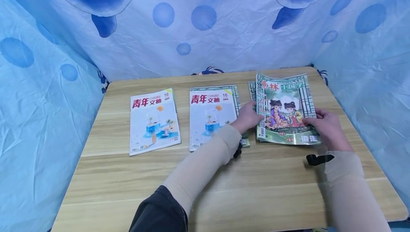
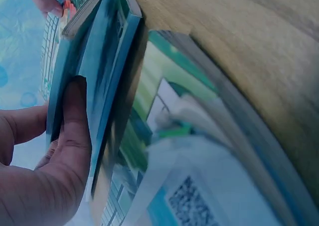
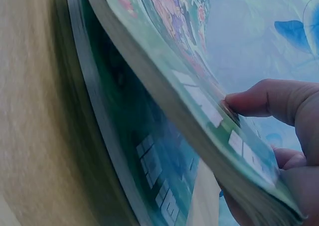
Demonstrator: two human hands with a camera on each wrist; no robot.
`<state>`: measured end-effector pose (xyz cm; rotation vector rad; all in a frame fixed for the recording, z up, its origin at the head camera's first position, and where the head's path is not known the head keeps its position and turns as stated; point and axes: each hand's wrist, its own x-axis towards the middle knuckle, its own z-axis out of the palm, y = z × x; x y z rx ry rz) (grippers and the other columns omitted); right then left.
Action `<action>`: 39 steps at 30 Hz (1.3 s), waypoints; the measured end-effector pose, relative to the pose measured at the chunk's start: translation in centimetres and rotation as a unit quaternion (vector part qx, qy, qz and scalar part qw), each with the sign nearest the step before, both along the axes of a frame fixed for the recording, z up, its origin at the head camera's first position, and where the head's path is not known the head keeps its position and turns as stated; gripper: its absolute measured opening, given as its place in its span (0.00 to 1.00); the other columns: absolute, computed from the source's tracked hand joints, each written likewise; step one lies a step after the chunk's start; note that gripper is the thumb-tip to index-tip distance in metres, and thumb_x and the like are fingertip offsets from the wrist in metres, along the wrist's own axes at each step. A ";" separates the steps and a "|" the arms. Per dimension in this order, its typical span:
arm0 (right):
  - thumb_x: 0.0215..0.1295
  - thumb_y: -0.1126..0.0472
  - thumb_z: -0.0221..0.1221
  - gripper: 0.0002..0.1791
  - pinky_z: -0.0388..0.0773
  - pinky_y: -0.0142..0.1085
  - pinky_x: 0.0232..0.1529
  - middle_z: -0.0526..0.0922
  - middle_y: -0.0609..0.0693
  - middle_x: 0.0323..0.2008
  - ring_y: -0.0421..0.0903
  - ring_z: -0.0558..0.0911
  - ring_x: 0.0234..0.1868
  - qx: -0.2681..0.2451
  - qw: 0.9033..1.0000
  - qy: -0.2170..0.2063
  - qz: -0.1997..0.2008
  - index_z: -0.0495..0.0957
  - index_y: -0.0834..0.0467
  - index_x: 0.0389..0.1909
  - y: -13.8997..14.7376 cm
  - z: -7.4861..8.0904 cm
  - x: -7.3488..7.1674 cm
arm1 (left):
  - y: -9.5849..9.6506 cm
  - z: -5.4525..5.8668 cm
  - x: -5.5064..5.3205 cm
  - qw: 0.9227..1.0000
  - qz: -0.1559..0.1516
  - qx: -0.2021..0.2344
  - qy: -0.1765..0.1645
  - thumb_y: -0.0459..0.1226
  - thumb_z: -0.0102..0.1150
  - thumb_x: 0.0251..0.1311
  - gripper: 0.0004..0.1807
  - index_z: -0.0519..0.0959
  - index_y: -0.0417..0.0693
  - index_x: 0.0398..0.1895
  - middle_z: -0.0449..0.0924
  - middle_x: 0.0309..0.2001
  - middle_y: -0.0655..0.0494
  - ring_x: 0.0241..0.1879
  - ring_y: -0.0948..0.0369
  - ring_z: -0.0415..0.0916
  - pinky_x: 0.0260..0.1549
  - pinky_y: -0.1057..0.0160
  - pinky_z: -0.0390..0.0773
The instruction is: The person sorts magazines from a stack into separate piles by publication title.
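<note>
Both hands hold a green illustrated magazine (image 1: 283,132), its cover showing two cartoon figures, at the right of the table. My left hand (image 1: 248,118) pinches its spine side; in the left wrist view the fingers (image 2: 75,131) reach in under the spine. At the opposite edge my right hand (image 1: 331,127) grips it, thumb on the cover. In the right wrist view this magazine (image 3: 199,106) is tilted up, with a gap above another green magazine (image 3: 154,161). That lower one (image 1: 252,89) peeks out at the upper left in the head view.
Left of the hands, a white magazine (image 1: 205,118) with red title lies on a green one (image 1: 237,98), partly behind my left forearm. A similar white magazine (image 1: 153,118) lies farther left on the wooden table (image 1: 112,189). Blue patterned curtains (image 1: 141,47) stand around the back and sides.
</note>
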<state>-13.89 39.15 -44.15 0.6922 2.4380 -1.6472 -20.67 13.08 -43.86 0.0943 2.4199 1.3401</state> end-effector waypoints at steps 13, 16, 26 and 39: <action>0.69 0.55 0.66 0.44 0.82 0.33 0.40 0.68 0.65 0.66 0.36 0.79 0.42 0.020 1.000 -0.010 0.006 0.54 0.65 0.78 0.7 -0.8 -0.2 | 0.1 -0.6 0.0 0.996 -0.054 -0.072 0.012 0.28 0.63 0.61 0.26 0.73 0.40 0.63 0.78 0.48 0.51 0.37 0.60 0.74 0.30 0.66 0.78; 0.70 0.55 0.65 0.44 0.82 0.31 0.40 0.67 0.67 0.67 0.37 0.78 0.43 0.033 0.999 -0.013 0.008 0.54 0.66 0.78 0.7 -0.8 -0.2 | 0.1 -0.5 0.1 0.993 -0.065 -0.091 0.026 0.29 0.63 0.61 0.19 0.76 0.41 0.55 0.77 0.40 0.53 0.33 0.60 0.75 0.27 0.66 0.77; 0.70 0.53 0.64 0.44 0.79 0.29 0.39 0.69 0.66 0.65 0.45 0.76 0.49 0.063 0.998 -0.017 0.019 0.54 0.66 0.77 0.8 -0.9 0.0 | 0.5 -0.4 0.2 0.991 -0.070 -0.111 0.026 0.28 0.64 0.60 0.17 0.76 0.42 0.52 0.76 0.35 0.54 0.29 0.60 0.75 0.24 0.66 0.77; 0.68 0.50 0.65 0.46 0.77 0.31 0.41 0.69 0.65 0.65 0.51 0.73 0.55 0.096 0.995 -0.025 0.013 0.55 0.65 0.78 0.8 -1.1 -0.1 | 0.9 -0.2 0.3 0.986 -0.075 -0.144 0.025 0.30 0.65 0.61 0.13 0.78 0.41 0.49 0.76 0.33 0.53 0.27 0.59 0.75 0.21 0.65 0.76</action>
